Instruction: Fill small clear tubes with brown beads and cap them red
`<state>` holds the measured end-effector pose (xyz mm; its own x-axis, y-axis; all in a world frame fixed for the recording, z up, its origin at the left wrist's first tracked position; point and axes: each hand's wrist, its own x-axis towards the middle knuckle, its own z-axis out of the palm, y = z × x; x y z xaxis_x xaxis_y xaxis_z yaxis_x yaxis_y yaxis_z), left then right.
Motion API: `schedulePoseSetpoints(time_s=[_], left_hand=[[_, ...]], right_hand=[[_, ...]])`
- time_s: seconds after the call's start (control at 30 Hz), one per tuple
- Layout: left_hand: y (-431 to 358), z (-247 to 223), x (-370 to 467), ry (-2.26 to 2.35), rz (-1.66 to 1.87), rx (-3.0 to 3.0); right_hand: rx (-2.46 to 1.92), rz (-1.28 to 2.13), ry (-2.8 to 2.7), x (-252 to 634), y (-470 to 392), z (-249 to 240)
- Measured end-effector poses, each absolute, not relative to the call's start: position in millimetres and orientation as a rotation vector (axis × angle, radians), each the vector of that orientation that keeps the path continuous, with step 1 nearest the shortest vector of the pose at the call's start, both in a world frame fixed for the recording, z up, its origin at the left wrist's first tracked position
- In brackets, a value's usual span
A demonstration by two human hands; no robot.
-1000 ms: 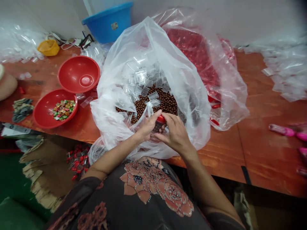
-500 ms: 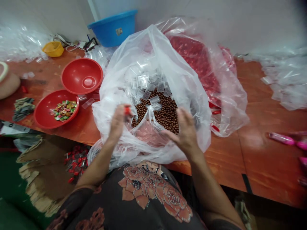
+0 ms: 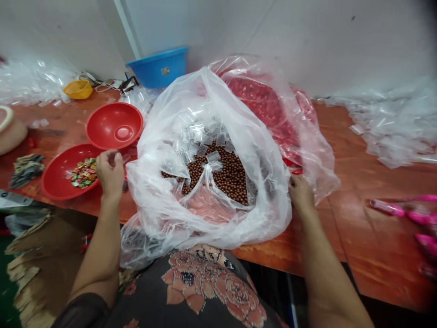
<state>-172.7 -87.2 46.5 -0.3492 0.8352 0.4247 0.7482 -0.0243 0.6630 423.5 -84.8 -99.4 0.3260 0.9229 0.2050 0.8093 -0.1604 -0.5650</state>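
My left hand is at the right rim of the lower red bowl, beside small wrapped sweets. Its fingers are curled and what they hold, if anything, is hidden; a small red-topped piece shows just right of the wrist. My right hand is closed at the right edge of the large white plastic bag, close to a red piece. I cannot make out what it grips. Inside the bag lie many brown chocolate balls and small clear plastic containers.
A second red bowl, a blue basin and a yellow bowl stand at back left. Behind the white bag is a clear bag of red pieces. Clear plastic and pink items lie right; a cardboard box is below left.
Both hands have moved apart from over the white bag: the left to the bowl of sweets, the right outward to the bag's right edge. The red-topped thing seen in the left hand is no longer clear there.
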Motion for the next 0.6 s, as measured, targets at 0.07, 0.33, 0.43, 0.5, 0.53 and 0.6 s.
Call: schedulePoseSetpoints(time_s=[0.07, 0.33, 0.43, 0.5, 0.53, 0.6], left_hand=[[-72, 60, -134, 2.115, 1.428, 1.869], [1, 2, 44, 1.59, 0.31, 2.4], [10, -11, 57, 1.594, 0.259, 2.405], [4, -9, 53, 1.557, 0.326, 2.378], [-4, -6, 50, 1.532, 0.368, 2.346], [-23, -1, 46, 1.452, 0.415, 2.23]], right_hand=[[-2.012, 0.271, -1.542, 420, -82, -100], [-2.237, 0.084, -1.393, 411, -102, -103], [-2.274, 0.093, -1.424, 413, -117, -103], [-2.284, 0.106, -1.435, 415, -123, -104], [-2.286, 0.112, -1.431, 417, -125, -104], [-2.283, 0.125, -1.412, 419, -127, -107]])
